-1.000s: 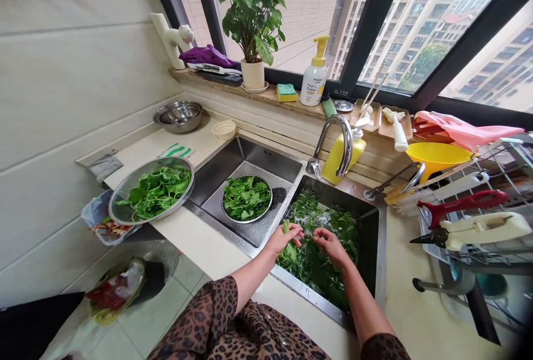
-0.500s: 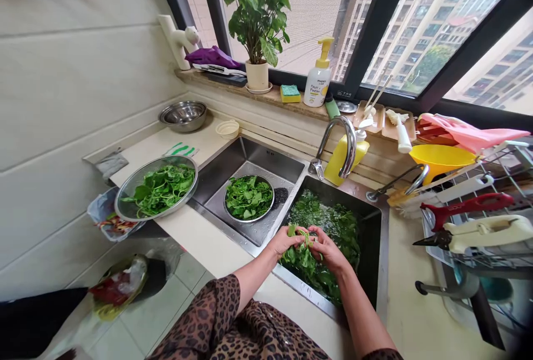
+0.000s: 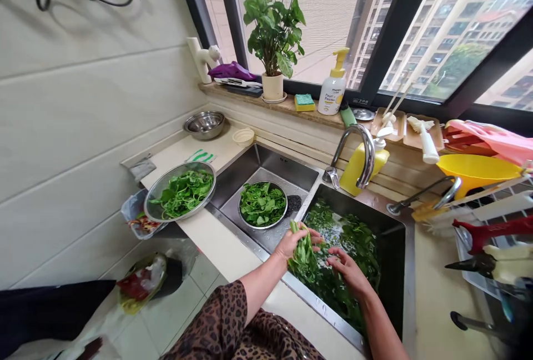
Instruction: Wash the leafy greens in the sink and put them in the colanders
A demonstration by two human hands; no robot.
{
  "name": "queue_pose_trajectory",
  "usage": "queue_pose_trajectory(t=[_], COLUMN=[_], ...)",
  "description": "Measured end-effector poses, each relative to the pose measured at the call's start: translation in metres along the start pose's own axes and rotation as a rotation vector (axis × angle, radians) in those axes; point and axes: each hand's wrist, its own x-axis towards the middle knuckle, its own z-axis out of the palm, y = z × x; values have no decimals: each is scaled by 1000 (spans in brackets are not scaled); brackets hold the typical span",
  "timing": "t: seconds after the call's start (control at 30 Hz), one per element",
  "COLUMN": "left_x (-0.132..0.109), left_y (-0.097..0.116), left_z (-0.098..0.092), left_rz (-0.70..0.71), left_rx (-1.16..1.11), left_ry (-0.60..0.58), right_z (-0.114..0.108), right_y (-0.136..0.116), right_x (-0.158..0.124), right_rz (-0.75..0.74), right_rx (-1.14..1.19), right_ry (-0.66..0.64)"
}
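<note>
My left hand (image 3: 291, 243) is closed round a bunch of leafy greens (image 3: 303, 254), held over the near left part of the right sink basin (image 3: 391, 271). Just right of it, above the water, my right hand (image 3: 347, 271) has its fingers apart and holds nothing. More loose greens (image 3: 358, 238) float in the water of that basin. A round bowl of greens (image 3: 263, 204) stands in the left basin (image 3: 227, 188). On the counter's left edge rests a mesh colander (image 3: 150, 196) with further leafy greens in it.
The curved faucet (image 3: 368, 151) rises behind the basins, beside a yellow bottle (image 3: 352, 174). Metal bowls (image 3: 204, 125) sit at the back left. A dish rack with utensils stands at right; a trash bin (image 3: 170, 279) is on the floor.
My right hand has let go of the bunch and moved apart to the right with its fingers opened. The left hand keeps the greens. The view has shifted left and up.
</note>
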Motion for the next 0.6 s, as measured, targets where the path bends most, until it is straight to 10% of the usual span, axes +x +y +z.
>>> queue_pose_trajectory(t=[0.3,0.6], left_x=[37,69], left_y=[154,165], left_z=[-71,-153], left_rz=[346,99], left_rx=[1137,1750], left_ry=[559,372], right_z=[-4,-17], right_y=[9,5], right_x=[7,19], right_rz=[-4,-164], right_rx=[53,-323], right_ry=[116,263])
